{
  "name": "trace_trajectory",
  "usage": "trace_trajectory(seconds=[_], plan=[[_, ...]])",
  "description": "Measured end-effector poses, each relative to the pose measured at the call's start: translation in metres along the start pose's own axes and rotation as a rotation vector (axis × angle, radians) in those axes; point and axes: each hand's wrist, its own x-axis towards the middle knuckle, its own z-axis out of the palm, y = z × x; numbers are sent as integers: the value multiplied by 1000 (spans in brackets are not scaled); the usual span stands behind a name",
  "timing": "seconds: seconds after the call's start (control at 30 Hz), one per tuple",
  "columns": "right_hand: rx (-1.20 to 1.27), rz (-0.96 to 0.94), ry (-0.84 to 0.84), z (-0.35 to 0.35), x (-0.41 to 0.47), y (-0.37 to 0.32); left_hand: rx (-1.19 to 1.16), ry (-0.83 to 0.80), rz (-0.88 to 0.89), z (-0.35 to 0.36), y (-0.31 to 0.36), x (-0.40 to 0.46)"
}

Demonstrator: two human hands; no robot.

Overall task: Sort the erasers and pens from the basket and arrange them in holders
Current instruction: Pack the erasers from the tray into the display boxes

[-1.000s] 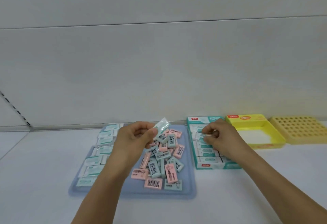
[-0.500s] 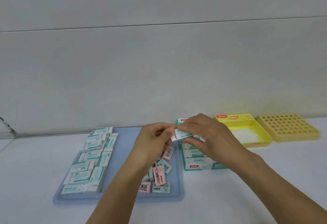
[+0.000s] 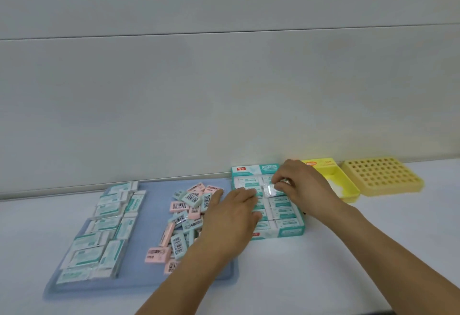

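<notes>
A blue tray (image 3: pixel 154 185) holds a pile of small pink and pale blue erasers (image 3: pixel 184 215) in its middle and rows of white-and-teal wrapped erasers (image 3: pixel 104 227) on its left. Right of it stands a teal eraser box (image 3: pixel 281 232) filled with wrapped erasers. My right hand (image 3: pixel 306 185) pinches a wrapped eraser (image 3: pixel 270 189) over the box's far half. My left hand (image 3: pixel 231 217) lies flat with straight fingers across the box's left edge and the tray's right side.
A yellow open box (image 3: pixel 348 185) stands right of the teal box, and a yellow holder with a grid of holes (image 3: pixel 380 175) is further right. All sit on a white shelf against a grey wall.
The wrapped eraser passed from my left hand to my right, which carried it down to the teal box. My left hand let go and dropped flat by the box's left edge.
</notes>
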Motion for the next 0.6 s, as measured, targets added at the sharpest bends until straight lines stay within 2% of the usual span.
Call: trace_trajectory(seconds=[0.07, 0.3, 0.6], plan=[[-73, -34, -1, 1, -1, 4, 13, -21, -14, 3, -1, -2], [-105, -86, -78, 1, -10, 9, -15, -46, -2, 2, -1, -4], [-521, -64, -73, 20, -4, -16, -27, -32, 7, 2, -4, -4]])
